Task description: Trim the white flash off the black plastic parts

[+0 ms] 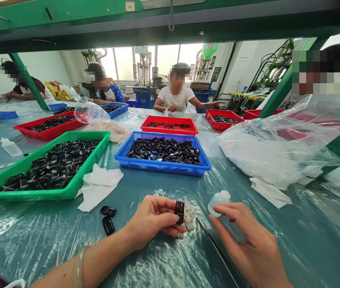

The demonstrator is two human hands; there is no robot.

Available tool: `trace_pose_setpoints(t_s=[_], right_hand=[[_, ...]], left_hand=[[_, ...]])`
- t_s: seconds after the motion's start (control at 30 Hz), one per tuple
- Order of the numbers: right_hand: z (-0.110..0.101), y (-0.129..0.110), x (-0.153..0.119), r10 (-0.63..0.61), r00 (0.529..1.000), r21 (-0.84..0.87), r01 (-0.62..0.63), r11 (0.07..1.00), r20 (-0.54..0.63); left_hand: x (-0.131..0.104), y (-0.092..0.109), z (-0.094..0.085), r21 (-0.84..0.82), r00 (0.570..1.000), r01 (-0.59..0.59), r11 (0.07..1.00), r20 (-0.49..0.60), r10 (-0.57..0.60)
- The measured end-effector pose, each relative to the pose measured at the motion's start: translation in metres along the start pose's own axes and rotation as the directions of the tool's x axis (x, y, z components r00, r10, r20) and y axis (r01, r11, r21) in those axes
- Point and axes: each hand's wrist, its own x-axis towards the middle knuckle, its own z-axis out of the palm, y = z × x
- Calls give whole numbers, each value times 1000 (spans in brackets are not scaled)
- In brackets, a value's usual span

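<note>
Head view: pinching one small black piece [180,212] between thumb and fingers of left hand [153,220], held roughly upright over the film-covered surface [67,224], partly in front of a small pile of pale bits [190,220]; at right hand [254,244], thumb and index parted, tips at a translucent bottle [219,202], cannot tell if in contact; between both hands, long slim dark tool [218,252], near end running beside right hand; left of left forearm, two loose black pieces [108,218], just beside each other; beyond, blue tray [162,170] and green tray [37,195], both loaded with similar black pieces; crumpled white cloth [100,184] touching green tray; farther back, red tray [170,130] with a few dark pieces, then a co-worker in white shirt [177,98], one arm out to the side.
</note>
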Motion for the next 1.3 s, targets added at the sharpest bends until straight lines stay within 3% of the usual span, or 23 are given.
trace_pose_setpoints(t_s=[0.07, 0.13, 0.2, 0.27, 0.33, 0.43, 0.53, 0.6, 0.73, 0.87, 0.97, 1.13, 1.3], right_hand=[[1, -4, 0, -28, 999, 41, 26, 999, 43], [0, -3, 0, 43, 999, 7, -43, 999, -6], [-2, 4, 1, 228, 967, -42, -234, 971, -118], [0, 16, 1, 449, 879, -18, -457, 889, -160], [6, 29, -2, 594, 803, 40, -592, 805, -58], [21, 46, -8, 610, 784, 53, -618, 784, 118], [29, 52, -10, 536, 806, 68, -567, 821, 249], [27, 49, -8, 475, 837, 73, -510, 857, 271], [13, 36, -2, 333, 919, 75, -355, 932, 211], [3, 23, 0, 23, 992, -57, -16, 998, 125], [-2, 15, 1, -127, 984, -176, 147, 973, 124], [-7, 9, 3, -178, 973, -224, 209, 952, 150], [-7, 0, 5, -189, 978, -213, 204, 955, 88]], left_hand=[[0, -1, 0, 6, 1000, 0, 1000, 5, 0], [1, -1, 0, 12, 1000, -2, 1000, 10, 2], [2, -1, 0, 15, 1000, -3, 1000, 17, 2], [2, -2, 0, 14, 1000, -3, 1000, 27, 3], [2, -2, -1, 14, 999, -3, 1000, 40, 2], [2, -3, -1, 10, 997, -7, 1000, 71, 7], [1, -4, -1, 4, 992, 0, 1000, 129, -1], [1, -4, 0, 9, 985, 28, 1000, 168, -29], [-2, -5, 2, 3, 961, 109, 994, 257, -106], [-3, -8, 3, 9, 927, 156, 988, 343, -149], [-3, -10, 2, 30, 912, 171, 985, 375, -169], [-2, -11, 1, 49, 906, 173, 984, 383, -179], [-2, -12, 1, 47, 906, 180, 982, 382, -184]])
